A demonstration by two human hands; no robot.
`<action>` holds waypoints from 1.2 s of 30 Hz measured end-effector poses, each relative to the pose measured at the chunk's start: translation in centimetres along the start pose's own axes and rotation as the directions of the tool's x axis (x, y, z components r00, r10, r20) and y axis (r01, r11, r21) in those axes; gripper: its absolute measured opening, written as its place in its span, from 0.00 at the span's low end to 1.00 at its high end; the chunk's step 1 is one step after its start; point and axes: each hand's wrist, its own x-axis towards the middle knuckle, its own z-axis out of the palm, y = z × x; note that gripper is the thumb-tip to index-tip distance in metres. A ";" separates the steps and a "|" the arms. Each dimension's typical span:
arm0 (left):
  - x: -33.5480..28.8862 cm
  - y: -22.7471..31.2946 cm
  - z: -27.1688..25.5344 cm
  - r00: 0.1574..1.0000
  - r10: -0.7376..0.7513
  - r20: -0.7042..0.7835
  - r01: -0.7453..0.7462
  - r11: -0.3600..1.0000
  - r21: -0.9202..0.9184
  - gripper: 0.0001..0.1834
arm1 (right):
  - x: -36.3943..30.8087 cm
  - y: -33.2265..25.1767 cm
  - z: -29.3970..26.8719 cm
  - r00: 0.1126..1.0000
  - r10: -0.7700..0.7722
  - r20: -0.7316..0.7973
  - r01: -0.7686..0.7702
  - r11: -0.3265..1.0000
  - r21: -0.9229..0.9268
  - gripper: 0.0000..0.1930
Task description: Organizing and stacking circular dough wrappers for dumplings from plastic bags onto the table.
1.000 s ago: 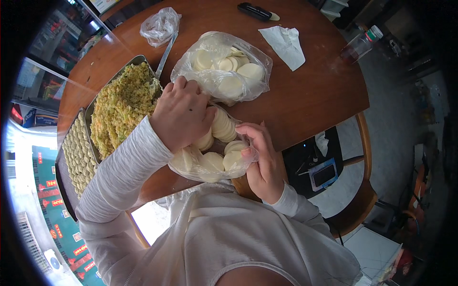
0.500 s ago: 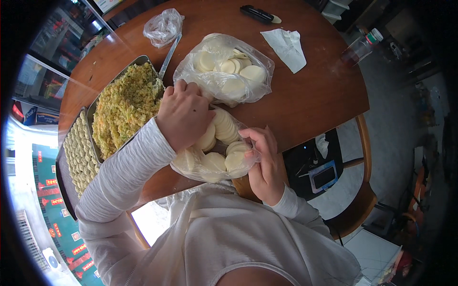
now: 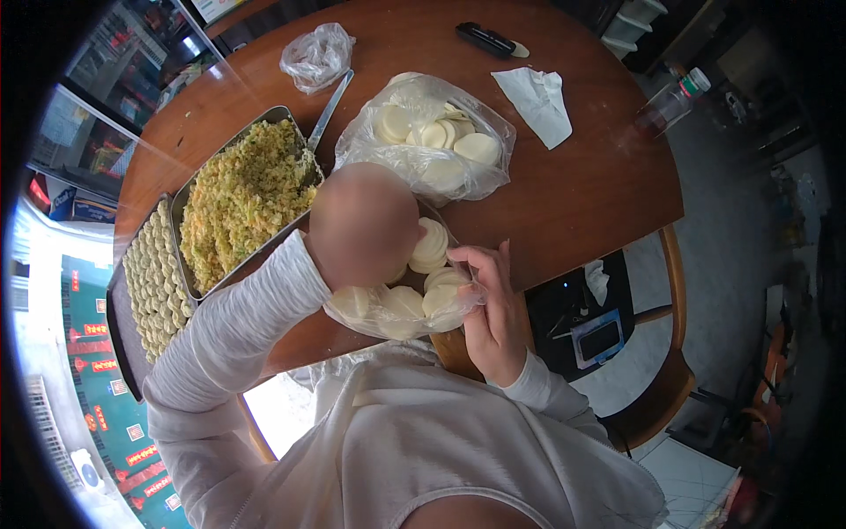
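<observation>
A clear plastic bag of round white dough wrappers lies at the table's near edge. My right hand pinches the bag's right rim between thumb and fingers. Over the bag's upper left part is my left hand, a smear whose fingers I cannot make out; it covers some wrappers. Just beyond it rests a second plastic bag full of wrappers. To the left, a metal tray holds a heap of chopped yellow-green filling, with a metal handle sticking out at its far right corner.
Rows of small dumplings fill a dark tray at the far left. Farther back lie a crumpled plastic bag, a black object and a white tissue. A wooden chair with a phone on its seat stands right.
My left hand has shifted slightly right and down over the near bag. My right hand keeps its pinch on the rim. The whole view has moved a little.
</observation>
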 end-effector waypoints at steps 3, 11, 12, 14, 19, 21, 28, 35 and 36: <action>-0.6 1.0 -0.3 0.998 0.045 -0.032 -0.046 0.999 -0.024 0.13 | -0.1 0.0 -0.2 1.000 0.017 0.003 -0.017 1.000 0.009 0.21; -1.5 0.8 -0.5 0.981 0.156 -0.113 -0.146 0.985 0.087 0.10 | -0.1 0.0 -0.6 1.000 -0.027 0.008 0.027 0.999 -0.037 0.17; -1.5 0.8 -0.6 0.981 0.156 -0.118 -0.141 0.982 0.130 0.10 | -0.1 0.1 -0.6 0.999 -0.032 0.011 0.033 0.998 -0.047 0.16; -1.4 1.3 -0.9 0.990 0.131 -0.052 -0.124 0.986 0.114 0.11 | 0.0 0.1 -0.6 0.999 -0.035 0.011 0.035 0.998 -0.057 0.15; -1.8 2.3 -0.6 0.974 0.202 -0.104 -0.183 0.969 0.168 0.12 | 0.4 -0.1 -0.3 0.999 -0.046 -0.005 0.046 0.994 -0.102 0.14; -2.0 2.6 -1.0 0.975 0.197 -0.104 -0.177 0.969 0.172 0.12 | 0.4 0.3 -0.3 0.996 -0.085 -0.029 0.080 0.987 -0.139 0.12; -2.7 0.9 -1.4 0.953 0.184 -0.242 -0.148 0.976 0.161 0.14 | 2.3 -0.8 -2.6 0.983 -0.154 -0.104 0.137 0.979 -0.150 0.08; -4.5 -1.2 -2.9 0.928 0.029 -0.371 -0.072 0.992 -0.103 0.15 | 4.7 -2.5 -4.5 0.954 -0.297 -0.043 0.290 0.949 -0.125 0.08; -4.7 -1.6 -3.3 0.925 0.012 -0.381 -0.079 0.984 -0.162 0.15 | 5.1 -2.8 -4.8 0.947 -0.319 -0.034 0.313 0.941 -0.127 0.09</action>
